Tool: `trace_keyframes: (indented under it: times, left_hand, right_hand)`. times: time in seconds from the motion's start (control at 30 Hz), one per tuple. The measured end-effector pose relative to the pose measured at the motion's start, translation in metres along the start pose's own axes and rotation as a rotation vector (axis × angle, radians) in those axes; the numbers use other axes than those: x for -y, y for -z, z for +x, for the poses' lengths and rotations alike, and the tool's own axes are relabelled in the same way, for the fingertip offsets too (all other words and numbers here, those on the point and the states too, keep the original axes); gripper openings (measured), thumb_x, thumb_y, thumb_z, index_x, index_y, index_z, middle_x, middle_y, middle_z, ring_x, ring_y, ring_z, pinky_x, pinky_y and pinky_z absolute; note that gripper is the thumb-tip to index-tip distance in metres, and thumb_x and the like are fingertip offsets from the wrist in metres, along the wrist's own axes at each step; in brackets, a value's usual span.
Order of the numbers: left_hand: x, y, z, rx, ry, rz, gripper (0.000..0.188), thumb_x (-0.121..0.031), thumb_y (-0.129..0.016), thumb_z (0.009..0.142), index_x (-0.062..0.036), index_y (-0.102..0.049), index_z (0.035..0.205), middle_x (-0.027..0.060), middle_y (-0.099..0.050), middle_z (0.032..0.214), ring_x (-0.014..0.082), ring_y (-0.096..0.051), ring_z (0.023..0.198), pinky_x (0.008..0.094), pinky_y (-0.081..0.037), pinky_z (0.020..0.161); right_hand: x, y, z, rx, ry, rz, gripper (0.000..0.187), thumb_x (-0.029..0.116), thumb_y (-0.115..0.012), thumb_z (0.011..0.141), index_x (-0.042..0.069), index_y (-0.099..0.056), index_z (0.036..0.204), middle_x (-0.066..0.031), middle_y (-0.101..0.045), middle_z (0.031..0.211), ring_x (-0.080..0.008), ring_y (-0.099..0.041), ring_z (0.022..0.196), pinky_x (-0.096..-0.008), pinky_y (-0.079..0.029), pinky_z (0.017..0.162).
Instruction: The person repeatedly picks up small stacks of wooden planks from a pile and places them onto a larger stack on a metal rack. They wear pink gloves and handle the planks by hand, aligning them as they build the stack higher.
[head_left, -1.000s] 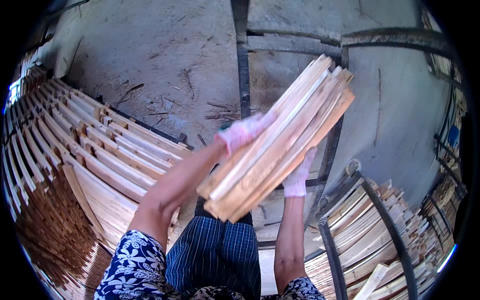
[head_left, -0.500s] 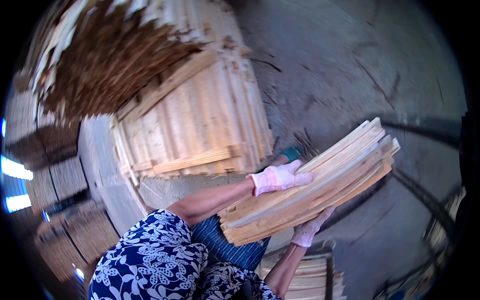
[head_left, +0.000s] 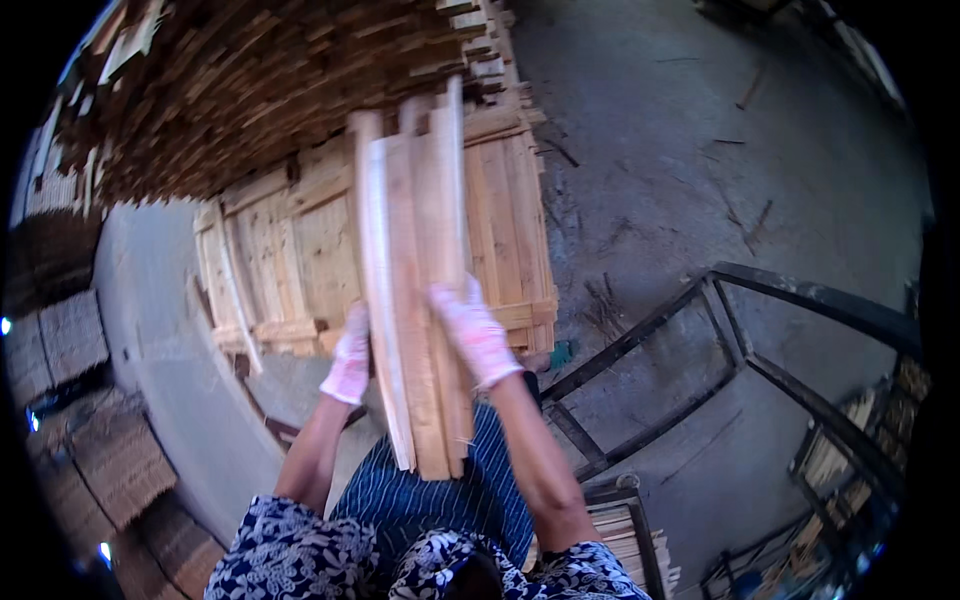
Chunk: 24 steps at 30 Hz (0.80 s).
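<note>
A bundle of thin wooden slats (head_left: 420, 290) runs lengthwise away from my body, its far end blurred by motion. My left hand (head_left: 350, 355), in a pale pink glove, presses along the bundle's left side. On the right, my gloved right hand (head_left: 474, 332) closes over the bundle's edge, thumb and fingers against the wood. Both hands hold the slats between them. Beneath and beyond lies a low platform of wooden boards (head_left: 315, 265), and the bundle's far end overlaps it. Past that, a tall stack of brown-ended slats (head_left: 270, 100) rises on the platform.
A dark metal frame (head_left: 650, 345) stands on the right over the grey concrete floor (head_left: 640, 150). More slats (head_left: 625, 545) lie in a rack near my right elbow. Strapped bundles (head_left: 110, 450) line the left, and wood scraps (head_left: 605, 305) litter the floor.
The bundle has swung from my right to straight ahead, over the platform. My left hand has shifted from its top to its left side; my right hand now grips its right edge.
</note>
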<state>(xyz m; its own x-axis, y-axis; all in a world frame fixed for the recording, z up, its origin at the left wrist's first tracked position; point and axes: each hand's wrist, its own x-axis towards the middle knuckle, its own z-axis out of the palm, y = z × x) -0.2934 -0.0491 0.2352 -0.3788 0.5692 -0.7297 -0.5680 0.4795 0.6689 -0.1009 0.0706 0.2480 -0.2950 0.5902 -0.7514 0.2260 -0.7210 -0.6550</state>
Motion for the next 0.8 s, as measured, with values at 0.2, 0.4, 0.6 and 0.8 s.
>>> trace_keyframes:
  times: [0.2, 0.4, 0.6, 0.8]
  left_hand:
    - [-0.031, 0.068, 0.091, -0.309, -0.110, 0.920, 0.113, -0.061, -0.073, 0.082, 0.0001, -0.013, 0.156, 0.0262, -0.032, 0.155, 0.0341, -0.033, 0.145, 0.0393, -0.030, 0.119]
    - [-0.042, 0.036, 0.119, -0.306, -0.004, 1.202, 0.139, -0.071, -0.075, 0.073, -0.0032, 0.011, 0.160, 0.0366, -0.010, 0.163, 0.0462, -0.016, 0.153, 0.0510, -0.023, 0.122]
    - [-0.037, 0.056, 0.151, -0.232, 0.023, 1.277, 0.141, -0.077, -0.070, 0.074, 0.0000, 0.011, 0.159, 0.0375, -0.019, 0.160, 0.0477, -0.030, 0.147, 0.0497, -0.030, 0.119]
    - [-0.064, 0.082, 0.189, -0.121, -0.026, 1.394, 0.134, -0.076, -0.068, 0.077, 0.0019, 0.006, 0.158, 0.0325, -0.028, 0.158, 0.0427, -0.043, 0.139, 0.0487, -0.037, 0.113]
  right_hand:
    - [-0.022, -0.126, 0.036, -0.423, 0.092, -0.760, 0.122, 0.062, -0.071, 0.082, -0.003, -0.002, 0.159, -0.0301, -0.054, 0.129, -0.0412, -0.060, 0.117, -0.0531, -0.047, 0.100]
    - [0.017, -0.092, 0.044, -0.303, -0.075, -0.818, 0.121, 0.065, -0.070, 0.081, 0.000, -0.006, 0.160, -0.0269, -0.053, 0.140, -0.0408, -0.056, 0.126, -0.0529, -0.045, 0.104]
    - [-0.033, -0.104, -0.019, -0.506, 0.130, -0.411, 0.086, 0.054, -0.061, 0.092, 0.008, -0.028, 0.157, -0.0262, -0.043, 0.150, -0.0441, -0.044, 0.137, -0.0491, -0.038, 0.113]
    - [-0.221, -0.192, -0.136, -0.692, -0.250, -0.106, 0.069, 0.048, -0.057, 0.095, 0.001, -0.048, 0.145, -0.0299, -0.060, 0.132, -0.0448, -0.056, 0.126, -0.0472, -0.043, 0.107]
